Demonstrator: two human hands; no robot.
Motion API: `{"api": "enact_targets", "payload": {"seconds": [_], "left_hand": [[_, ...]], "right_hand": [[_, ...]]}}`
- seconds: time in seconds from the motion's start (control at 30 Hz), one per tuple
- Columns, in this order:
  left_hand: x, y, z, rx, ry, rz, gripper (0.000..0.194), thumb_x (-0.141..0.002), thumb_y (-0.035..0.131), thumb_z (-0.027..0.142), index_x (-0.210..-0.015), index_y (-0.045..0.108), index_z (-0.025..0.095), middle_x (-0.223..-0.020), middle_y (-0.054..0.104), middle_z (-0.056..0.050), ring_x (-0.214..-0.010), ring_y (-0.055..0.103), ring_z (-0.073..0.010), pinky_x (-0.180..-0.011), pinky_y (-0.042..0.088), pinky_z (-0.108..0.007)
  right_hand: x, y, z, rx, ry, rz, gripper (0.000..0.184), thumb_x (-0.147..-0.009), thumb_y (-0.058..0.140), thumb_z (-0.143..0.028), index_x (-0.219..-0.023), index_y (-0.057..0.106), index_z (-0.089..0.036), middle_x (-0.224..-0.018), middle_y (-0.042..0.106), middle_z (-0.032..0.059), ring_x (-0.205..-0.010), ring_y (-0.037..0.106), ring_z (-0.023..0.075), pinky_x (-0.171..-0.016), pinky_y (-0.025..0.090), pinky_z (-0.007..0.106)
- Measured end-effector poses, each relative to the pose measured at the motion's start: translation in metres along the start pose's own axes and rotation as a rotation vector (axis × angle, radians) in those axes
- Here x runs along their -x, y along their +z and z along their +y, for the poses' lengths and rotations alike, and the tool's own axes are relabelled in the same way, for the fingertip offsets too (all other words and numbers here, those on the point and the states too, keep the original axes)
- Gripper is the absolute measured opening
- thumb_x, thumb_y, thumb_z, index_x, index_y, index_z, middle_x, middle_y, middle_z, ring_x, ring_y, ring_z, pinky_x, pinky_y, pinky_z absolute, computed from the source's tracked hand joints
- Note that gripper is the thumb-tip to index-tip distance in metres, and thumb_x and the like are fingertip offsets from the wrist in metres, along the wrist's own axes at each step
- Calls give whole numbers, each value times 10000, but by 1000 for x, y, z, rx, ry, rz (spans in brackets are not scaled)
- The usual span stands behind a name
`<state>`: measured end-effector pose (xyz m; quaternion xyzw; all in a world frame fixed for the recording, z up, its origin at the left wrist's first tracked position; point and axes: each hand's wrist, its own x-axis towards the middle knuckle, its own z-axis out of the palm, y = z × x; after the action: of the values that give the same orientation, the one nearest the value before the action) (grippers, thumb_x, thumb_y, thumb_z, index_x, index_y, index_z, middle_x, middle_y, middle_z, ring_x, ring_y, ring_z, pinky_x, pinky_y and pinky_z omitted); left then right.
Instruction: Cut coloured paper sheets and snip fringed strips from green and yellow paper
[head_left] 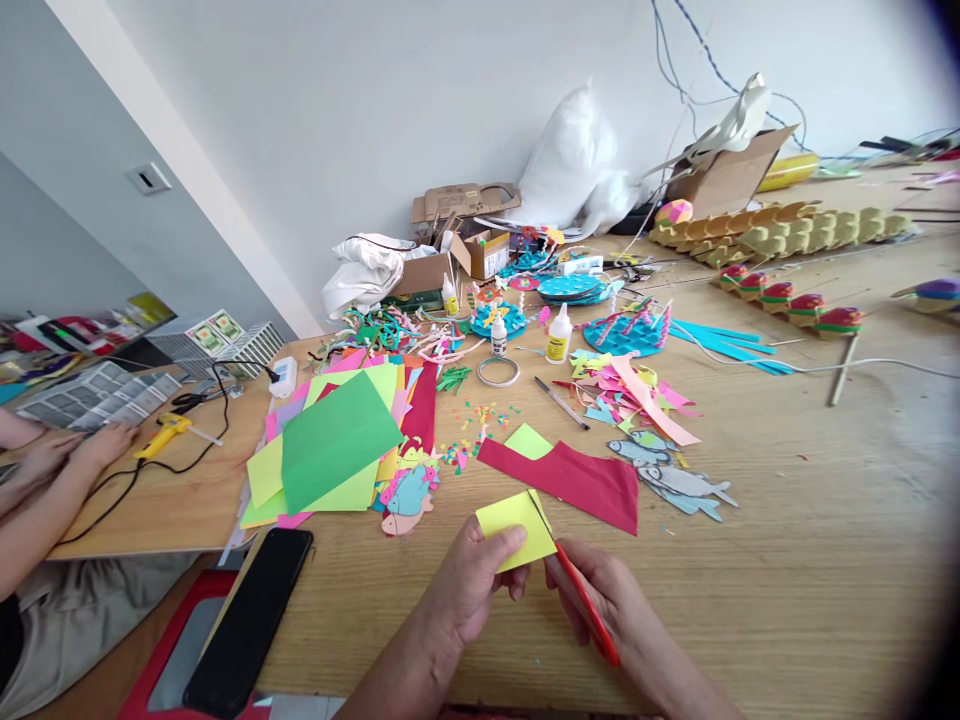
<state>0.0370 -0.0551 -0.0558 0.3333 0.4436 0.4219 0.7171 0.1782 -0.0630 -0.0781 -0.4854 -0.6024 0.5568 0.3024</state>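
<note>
My left hand (469, 585) pinches a small yellow paper (516, 525) by its lower edge, just above the wooden table (787, 560). My right hand (611, 600) grips red-handled scissors (585, 600), and the blades meet the paper's right edge. A dark red paper piece (574, 480) lies just beyond the yellow one, with a second small yellow scrap (527, 440) behind it.
A stack of coloured sheets with a green one on top (337, 440) lies to the left, and a black phone (251, 620) rests near the table edge. Grey paper fish (675, 480), glue bottles (558, 335) and paper scraps lie beyond. Another person's hands (60, 455) rest at far left.
</note>
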Motion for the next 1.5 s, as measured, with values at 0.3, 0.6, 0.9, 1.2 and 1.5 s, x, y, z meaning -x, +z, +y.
{"api": "enact_targets", "payload": {"seconds": [0.3, 0.6, 0.9, 1.2, 1.5], "left_hand": [[-8, 0, -14, 26, -83, 12, 276, -615, 646, 358, -743, 558, 130, -556, 502, 30, -419, 410, -57, -379, 286, -176], [-14, 0, -21, 52, -117, 8, 260, -609, 646, 334, -723, 525, 134, -541, 499, 35, -405, 407, -55, -363, 262, -173], [-10, -4, -14, -94, 1, 92, 284, -632, 631, 400, -683, 535, 139, -538, 487, 34, -421, 388, -62, -389, 310, -184], [-16, -8, -2, -471, 157, 24, 300, -737, 523, 413, -637, 550, 131, -520, 464, 13, -450, 400, -81, -422, 343, -195], [-16, 0, 10, -243, 220, 67, 169, -665, 631, 273, -715, 561, 128, -544, 449, 40, -441, 363, -54, -392, 321, -175]], "right_hand": [[6, 3, 6, -78, 163, 47, 425, -712, 373, -591, -526, 377, -209, -408, 330, -75, -325, 324, 73, -320, 271, 193], [8, 3, 6, -126, 231, 43, 426, -702, 365, -597, -529, 382, -209, -353, 333, -83, -300, 309, 74, -313, 257, 198], [6, -14, 6, -204, 134, 79, 410, -772, 380, -565, -645, 454, -183, -467, 435, -58, -434, 403, 96, -441, 324, 216], [-16, -15, -8, -408, 5, 158, 304, -618, 651, -374, -763, 457, -189, -596, 438, -62, -506, 396, 89, -449, 326, 202], [-23, -12, -19, -239, -106, 222, 253, -670, 622, -324, -788, 443, -190, -658, 452, -42, -544, 415, 97, -463, 349, 206]]}}
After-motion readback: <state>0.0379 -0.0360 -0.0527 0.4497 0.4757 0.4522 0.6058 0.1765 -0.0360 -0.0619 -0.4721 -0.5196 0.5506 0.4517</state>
